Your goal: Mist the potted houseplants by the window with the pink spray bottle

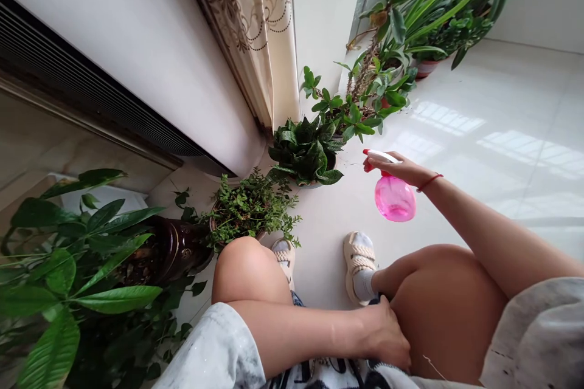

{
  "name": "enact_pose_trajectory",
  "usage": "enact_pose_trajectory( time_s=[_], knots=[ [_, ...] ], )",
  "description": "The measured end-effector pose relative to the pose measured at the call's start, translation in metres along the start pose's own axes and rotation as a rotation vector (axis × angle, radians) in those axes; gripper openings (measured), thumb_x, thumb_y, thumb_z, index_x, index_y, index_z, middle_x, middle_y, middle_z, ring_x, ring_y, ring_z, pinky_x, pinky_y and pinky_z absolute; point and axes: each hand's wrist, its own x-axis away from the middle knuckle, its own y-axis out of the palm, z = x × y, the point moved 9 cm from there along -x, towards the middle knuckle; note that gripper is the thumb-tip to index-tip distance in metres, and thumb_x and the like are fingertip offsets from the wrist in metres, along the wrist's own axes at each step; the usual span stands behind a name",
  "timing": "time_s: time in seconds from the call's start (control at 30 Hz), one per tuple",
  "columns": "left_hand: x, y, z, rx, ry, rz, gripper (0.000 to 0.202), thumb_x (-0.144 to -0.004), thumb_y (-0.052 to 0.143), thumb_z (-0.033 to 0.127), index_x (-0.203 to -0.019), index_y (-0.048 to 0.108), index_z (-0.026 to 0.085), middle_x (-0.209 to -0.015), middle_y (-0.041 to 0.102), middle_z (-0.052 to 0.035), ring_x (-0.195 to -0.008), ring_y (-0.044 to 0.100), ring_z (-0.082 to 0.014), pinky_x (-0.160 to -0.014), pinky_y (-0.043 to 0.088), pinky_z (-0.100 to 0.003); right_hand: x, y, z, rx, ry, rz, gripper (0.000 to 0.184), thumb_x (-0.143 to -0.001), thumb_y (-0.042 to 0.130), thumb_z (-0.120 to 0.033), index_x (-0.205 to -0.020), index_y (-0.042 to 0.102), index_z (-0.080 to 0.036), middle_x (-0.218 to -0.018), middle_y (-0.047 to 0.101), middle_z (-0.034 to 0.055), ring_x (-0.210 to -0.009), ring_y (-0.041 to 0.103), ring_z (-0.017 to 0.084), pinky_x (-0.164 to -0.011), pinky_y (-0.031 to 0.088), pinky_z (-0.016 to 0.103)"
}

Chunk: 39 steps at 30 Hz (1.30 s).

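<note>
Spray bottle (395, 199): pink, held above the pale floor (319, 219), right of the potted plants.
Long axis: white spray head (383, 157) at the far end, rounded base at the near; nozzle end faces left.
Right hand (405, 168): fingers closed round the bottle's neck, partly hidden.
Dark-leaved plant (306, 149): left of the nozzle, clear gap between.
Small-leaved plant (250, 203): farther left and nearer, beside the left knee (246, 267).
Left hand (387, 334): at the right thigh (447, 316); finger spread cannot be told.

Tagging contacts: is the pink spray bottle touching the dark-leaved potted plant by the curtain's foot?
Apart. The head view shows a plain strip of pale floor between the pink spray bottle and the dark-leaved potted plant.
</note>
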Motion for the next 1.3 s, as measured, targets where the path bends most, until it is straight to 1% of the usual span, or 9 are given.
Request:
enact_pose_trajectory(
  time_s=[0.13, 0.23, 0.37, 0.5, 0.73, 0.83, 1.0, 1.17, 1.3],
  knots=[
    [0.001, 0.0, 0.002, 0.052, 0.007, -0.07, 0.016, -0.084, 0.07, 0.037, -0.076, 0.081, 0.029, -0.092, 0.082, -0.0015, -0.08, 0.07, -0.0313, -0.086, 0.049, -0.064, -0.003, -0.003, -0.002, 0.034, -0.036, 0.029, 0.068, -0.074, 0.066, -0.09, -0.08, 0.072, -0.023, -0.085, 0.074, 0.0095, -0.08, 0.064, 0.022, -0.068, 0.05, 0.035],
    [0.005, -0.009, 0.002, 0.026, -0.012, -0.148, 0.021, -0.09, 0.063, 0.033, -0.082, 0.081, 0.025, -0.102, 0.082, -0.0042, -0.097, 0.073, -0.0359, -0.096, 0.046, -0.069, -0.006, -0.009, 0.005, 0.017, 0.01, 0.076, 0.069, -0.069, 0.071, -0.089, -0.089, 0.074, -0.023, -0.087, 0.075, 0.0089, -0.074, 0.06, 0.02, -0.063, 0.048, 0.034],
    [0.008, -0.019, 0.005, 0.029, 0.017, -0.244, 0.022, -0.091, 0.059, 0.026, -0.084, 0.08, 0.024, -0.115, 0.081, -0.0044, -0.116, 0.07, -0.0357, -0.102, 0.046, -0.07, -0.01, -0.01, 0.011, -0.029, 0.031, 0.087, 0.073, -0.064, 0.078, -0.085, -0.104, 0.075, -0.024, -0.09, 0.076, 0.0086, -0.074, 0.06, 0.019, -0.059, 0.045, 0.031],
    [0.005, -0.026, 0.001, 0.038, 0.006, -0.2, 0.026, -0.093, 0.057, 0.027, -0.082, 0.08, 0.026, -0.113, 0.081, -0.0031, -0.112, 0.072, -0.0333, -0.098, 0.051, -0.067, -0.014, -0.009, 0.005, -0.006, 0.004, 0.062, 0.071, -0.068, 0.072, -0.089, -0.087, 0.073, -0.021, -0.084, 0.074, 0.009, -0.079, 0.061, 0.02, -0.065, 0.047, 0.032],
    [0.012, -0.036, -0.006, 0.026, -0.036, -0.25, 0.038, -0.104, 0.045, 0.036, -0.111, 0.079, 0.023, -0.129, 0.076, -0.0014, -0.123, 0.067, -0.0301, -0.107, 0.049, -0.065, -0.02, -0.011, 0.007, -0.066, 0.029, 0.075, 0.078, -0.067, 0.077, -0.085, -0.114, 0.074, -0.023, -0.098, 0.077, 0.0086, -0.076, 0.059, 0.017, -0.063, 0.047, 0.03],
    [0.019, -0.047, -0.007, 0.032, -0.018, -0.311, 0.038, -0.104, 0.045, 0.034, -0.119, 0.077, 0.02, -0.128, 0.077, -0.0016, -0.126, 0.067, -0.0304, -0.11, 0.049, -0.066, -0.026, -0.01, 0.006, -0.05, 0.053, 0.074, 0.075, -0.066, 0.075, -0.087, -0.105, 0.075, -0.022, -0.095, 0.076, 0.0078, -0.072, 0.055, 0.016, -0.062, 0.046, 0.031],
    [0.02, -0.057, -0.018, 0.073, -0.036, -0.317, 0.034, -0.103, 0.049, 0.033, -0.116, 0.077, 0.018, -0.127, 0.077, -0.0021, -0.126, 0.067, -0.0315, -0.112, 0.049, -0.067, -0.038, -0.012, 0.003, -0.051, 0.057, 0.083, 0.072, -0.067, 0.073, -0.089, -0.093, 0.073, -0.022, -0.098, 0.074, 0.0087, -0.076, 0.056, 0.017, -0.066, 0.047, 0.032],
    [0.014, -0.055, -0.027, 0.098, -0.016, -0.23, 0.028, -0.099, 0.055, 0.03, -0.088, 0.08, 0.021, -0.11, 0.081, -0.0053, -0.118, 0.071, -0.0352, -0.108, 0.049, -0.074, -0.05, -0.01, 0.005, -0.047, 0.051, 0.066, 0.07, -0.069, 0.071, -0.089, -0.09, 0.071, -0.022, -0.094, 0.073, 0.0075, -0.071, 0.054, 0.015, -0.065, 0.046, 0.031],
    [0.011, -0.047, -0.032, 0.061, -0.001, -0.21, 0.027, -0.098, 0.055, 0.031, -0.091, 0.081, 0.026, -0.112, 0.081, -0.0027, -0.118, 0.071, -0.0337, -0.108, 0.05, -0.073, -0.057, -0.011, -0.005, -0.031, -0.01, 0.081, 0.072, -0.071, 0.066, -0.092, -0.081, 0.068, -0.021, -0.084, 0.07, 0.0078, -0.072, 0.053, 0.016, -0.066, 0.045, 0.032]
  ],
)
